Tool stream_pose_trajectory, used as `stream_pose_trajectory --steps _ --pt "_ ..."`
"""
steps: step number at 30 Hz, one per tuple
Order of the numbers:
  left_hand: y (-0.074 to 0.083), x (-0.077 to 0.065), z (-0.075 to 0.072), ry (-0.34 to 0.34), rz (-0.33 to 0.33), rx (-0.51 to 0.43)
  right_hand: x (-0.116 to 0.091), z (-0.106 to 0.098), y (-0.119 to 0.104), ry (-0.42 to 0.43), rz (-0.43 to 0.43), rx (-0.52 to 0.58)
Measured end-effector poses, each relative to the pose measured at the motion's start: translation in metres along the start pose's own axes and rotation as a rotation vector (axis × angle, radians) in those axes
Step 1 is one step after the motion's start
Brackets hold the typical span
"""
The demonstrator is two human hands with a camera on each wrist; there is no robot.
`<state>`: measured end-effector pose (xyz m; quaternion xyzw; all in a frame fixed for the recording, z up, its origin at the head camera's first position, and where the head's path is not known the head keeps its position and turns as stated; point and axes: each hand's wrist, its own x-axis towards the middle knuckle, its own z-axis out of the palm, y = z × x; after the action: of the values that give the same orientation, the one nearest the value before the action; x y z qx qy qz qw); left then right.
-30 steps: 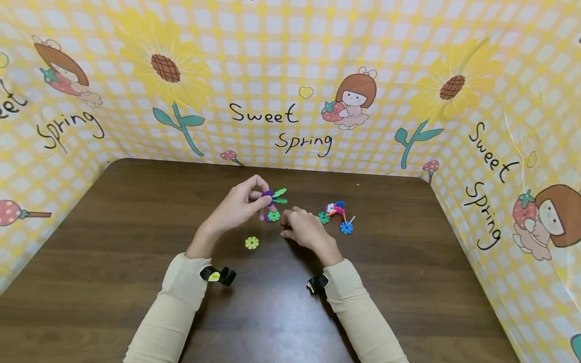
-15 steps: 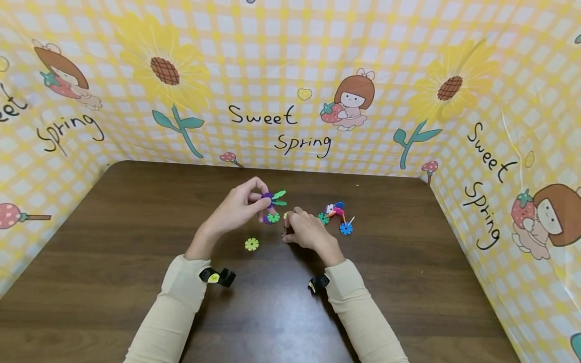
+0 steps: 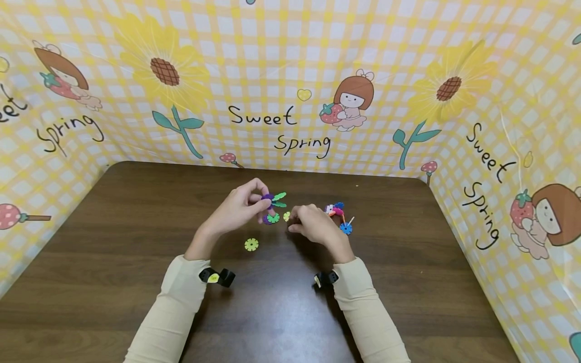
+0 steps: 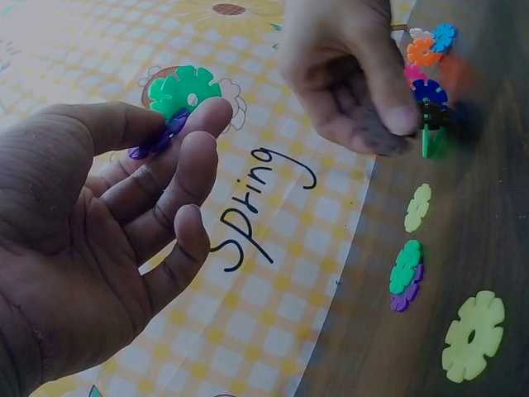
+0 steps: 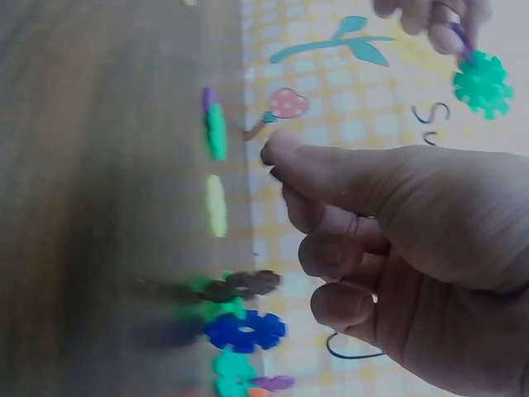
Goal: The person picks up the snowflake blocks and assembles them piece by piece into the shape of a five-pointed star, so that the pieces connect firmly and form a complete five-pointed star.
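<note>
On the brown table [image 3: 408,282], a yellow disc [image 3: 251,244] was placed nearest the person; beyond, a green disc [image 3: 273,218] was overlapped with a purple one [image 4: 400,303] (a second yellow [image 4: 418,207] was seen just beside), and mixed pieces [image 3: 338,211] were clustered at right.

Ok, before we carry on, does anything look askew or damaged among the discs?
I see no plain damage. One slight oddity: on the table, a green disc sits off-centre over a purple disc, while the nearer yellow disc lies alone. Whether that pair is joined, I can't tell.
</note>
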<state>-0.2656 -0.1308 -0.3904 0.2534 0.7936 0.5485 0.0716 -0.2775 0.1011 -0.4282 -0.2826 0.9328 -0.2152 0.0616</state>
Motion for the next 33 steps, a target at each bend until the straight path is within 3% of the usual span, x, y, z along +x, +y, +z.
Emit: stream_pose_trajectory --steps 10,33 --pt "0.0 0.0 -0.001 -0.018 0.008 0.016 -0.007 -0.02 -0.002 0.1 -0.02 0.149" --pt "0.002 -0.001 0.001 -0.022 0.022 0.046 -0.02 -0.043 -0.003 0.263 -0.109 0.154"
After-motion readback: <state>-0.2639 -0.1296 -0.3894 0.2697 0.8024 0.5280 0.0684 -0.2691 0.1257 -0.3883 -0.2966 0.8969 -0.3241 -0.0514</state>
